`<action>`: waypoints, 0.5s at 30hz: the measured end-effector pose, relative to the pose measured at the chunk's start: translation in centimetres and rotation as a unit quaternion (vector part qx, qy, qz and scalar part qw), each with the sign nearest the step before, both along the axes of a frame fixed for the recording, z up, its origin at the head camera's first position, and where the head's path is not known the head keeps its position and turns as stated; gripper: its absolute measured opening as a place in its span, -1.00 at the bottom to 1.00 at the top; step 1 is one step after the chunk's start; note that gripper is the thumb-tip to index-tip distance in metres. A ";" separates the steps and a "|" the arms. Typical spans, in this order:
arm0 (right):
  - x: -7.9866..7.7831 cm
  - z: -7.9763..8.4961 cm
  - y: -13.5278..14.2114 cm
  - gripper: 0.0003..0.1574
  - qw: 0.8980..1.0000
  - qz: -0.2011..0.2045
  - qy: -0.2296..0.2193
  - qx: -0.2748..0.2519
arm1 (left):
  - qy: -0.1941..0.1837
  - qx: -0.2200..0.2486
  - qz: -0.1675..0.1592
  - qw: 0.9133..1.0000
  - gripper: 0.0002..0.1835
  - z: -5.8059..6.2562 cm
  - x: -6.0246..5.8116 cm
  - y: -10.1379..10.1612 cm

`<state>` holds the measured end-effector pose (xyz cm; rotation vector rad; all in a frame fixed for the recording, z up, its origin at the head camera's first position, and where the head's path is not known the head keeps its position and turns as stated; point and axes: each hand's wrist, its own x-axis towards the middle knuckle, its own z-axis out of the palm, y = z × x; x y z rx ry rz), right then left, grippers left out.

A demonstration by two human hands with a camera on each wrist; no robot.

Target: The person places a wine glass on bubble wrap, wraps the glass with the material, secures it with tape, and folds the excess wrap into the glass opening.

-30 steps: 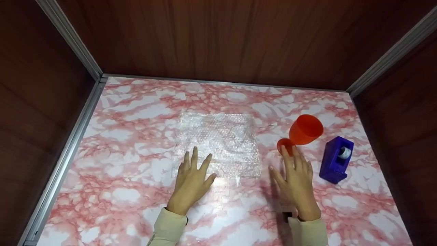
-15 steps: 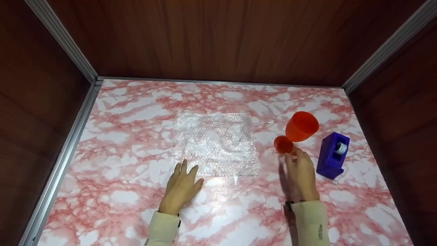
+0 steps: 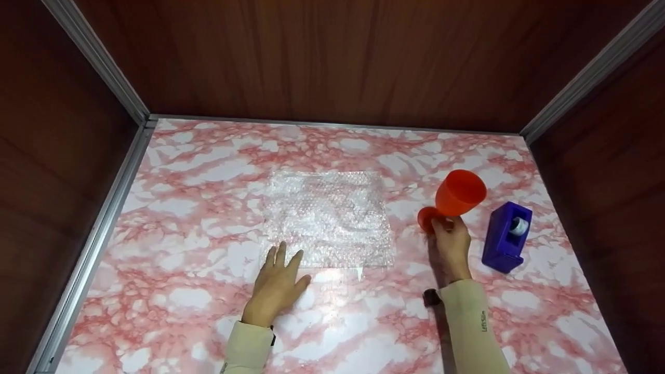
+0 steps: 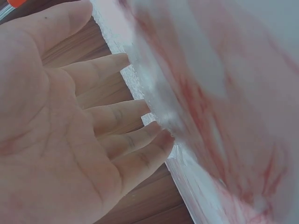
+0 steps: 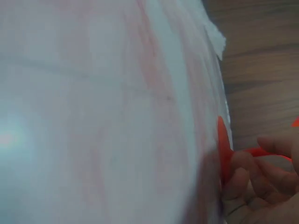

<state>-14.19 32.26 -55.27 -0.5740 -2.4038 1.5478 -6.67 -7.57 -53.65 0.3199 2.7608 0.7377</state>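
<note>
We count one bubble-wrap sheet point(image 3: 327, 213) lying flat, one purple tape dispenser point(image 3: 501, 239) at the right, and one orange-red goblet point(image 3: 451, 200) between them, upright, mouth up, its long axis vertical. Of two hands, well apart, we see the left hand point(image 3: 276, 285) spread over the sheet's near-left corner, contact unclear, and the right hand point(image 3: 453, 246) pinching the goblet below its bowl.

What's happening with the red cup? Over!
Right hand grips red cup by stem. Cup upright. Left hand holds nothing, at bubble wrap. Tape dispenser alongside, seemingly not blocking.
</note>
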 end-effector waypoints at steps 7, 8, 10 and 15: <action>-0.8 -0.3 -0.3 -0.70 0.999 -0.024 0.032 -0.013 | -0.002 -0.003 0.000 1.000 -0.35 -0.1 0.0 0.1; -0.8 -0.2 -0.4 -0.72 0.999 -0.027 0.035 -0.004 | 0.001 -0.003 0.000 1.000 -0.36 -0.1 0.0 0.1; -0.9 -0.2 -0.4 -0.74 0.998 -0.034 0.041 0.034 | 0.005 -0.003 -0.003 1.000 -0.37 -0.1 0.0 0.2; -0.3 0.6 -0.9 -0.81 0.997 -0.018 0.060 0.043 | 0.008 -0.011 -0.010 1.000 -0.38 -0.2 0.3 0.6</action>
